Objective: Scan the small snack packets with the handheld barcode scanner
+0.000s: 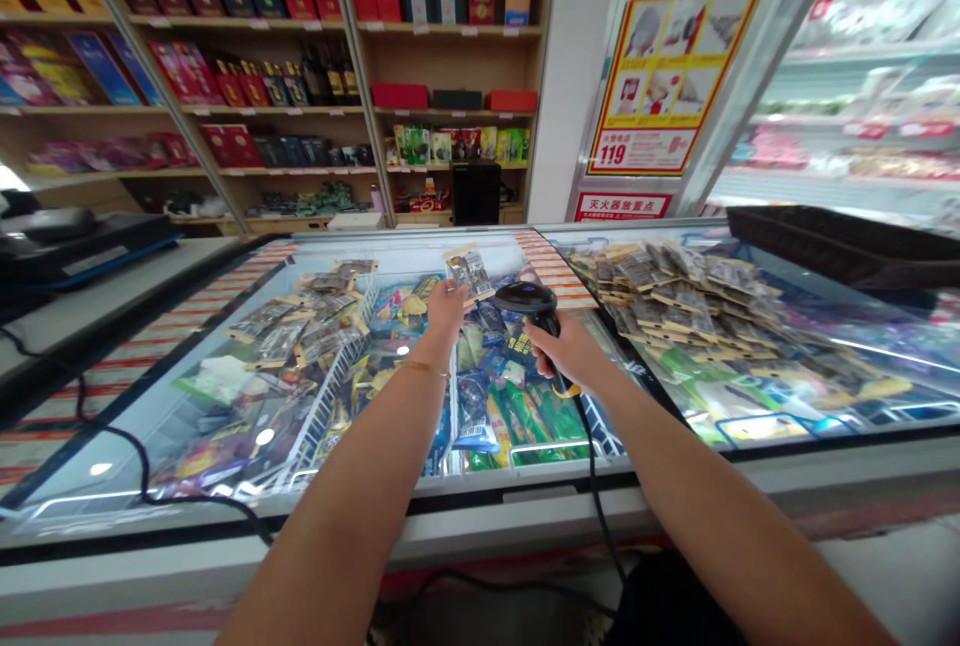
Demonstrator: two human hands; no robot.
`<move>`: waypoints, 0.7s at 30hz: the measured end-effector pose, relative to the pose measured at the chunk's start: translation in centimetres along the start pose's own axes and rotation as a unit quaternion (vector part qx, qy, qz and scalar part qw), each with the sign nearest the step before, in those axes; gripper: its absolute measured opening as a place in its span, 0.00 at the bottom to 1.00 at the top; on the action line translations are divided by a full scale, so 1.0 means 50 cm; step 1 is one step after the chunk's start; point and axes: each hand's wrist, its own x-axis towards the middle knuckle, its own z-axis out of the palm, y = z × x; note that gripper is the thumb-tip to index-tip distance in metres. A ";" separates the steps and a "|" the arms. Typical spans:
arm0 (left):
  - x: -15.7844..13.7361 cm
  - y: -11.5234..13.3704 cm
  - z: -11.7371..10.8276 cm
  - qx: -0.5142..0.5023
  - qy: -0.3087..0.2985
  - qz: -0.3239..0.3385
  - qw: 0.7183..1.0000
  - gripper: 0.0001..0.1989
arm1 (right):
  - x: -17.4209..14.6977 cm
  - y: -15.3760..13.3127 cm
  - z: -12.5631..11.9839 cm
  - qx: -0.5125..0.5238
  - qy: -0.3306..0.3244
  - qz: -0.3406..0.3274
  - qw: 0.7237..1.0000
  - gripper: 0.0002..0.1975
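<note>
Head cam: R hand (pixel 564 350) w/ scanner (pixel 526 298) pointing L, handle (pixel 550 325) approx. upright.

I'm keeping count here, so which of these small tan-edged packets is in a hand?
The single packet in the left hand, just left of the black scanner; the others lie untouched in the left pile and the right pile.

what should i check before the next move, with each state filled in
1. Packet in left hand: ok, gripped near its lower edge.
2. Scanner in right hand: ok, held by the handle.
3. Scanner's beam on packet: cannot tell, no beam shows.
4. Packet's barcode readable: cannot tell, too small.
5. Left pile apart from right pile: ok.
</note>
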 end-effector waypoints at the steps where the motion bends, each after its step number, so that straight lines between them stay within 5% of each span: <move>1: 0.001 -0.001 0.000 0.004 0.002 0.000 1.000 0.06 | 0.000 0.001 0.000 -0.001 0.001 -0.002 1.000 0.14; 14: -0.010 0.012 -0.003 0.014 0.005 0.029 0.999 0.08 | 0.005 -0.020 -0.019 0.079 0.030 0.008 0.996 0.13; 21: -0.030 0.037 0.068 0.017 -0.009 -0.026 0.999 0.12 | -0.035 -0.035 -0.139 0.110 0.101 0.000 0.989 0.16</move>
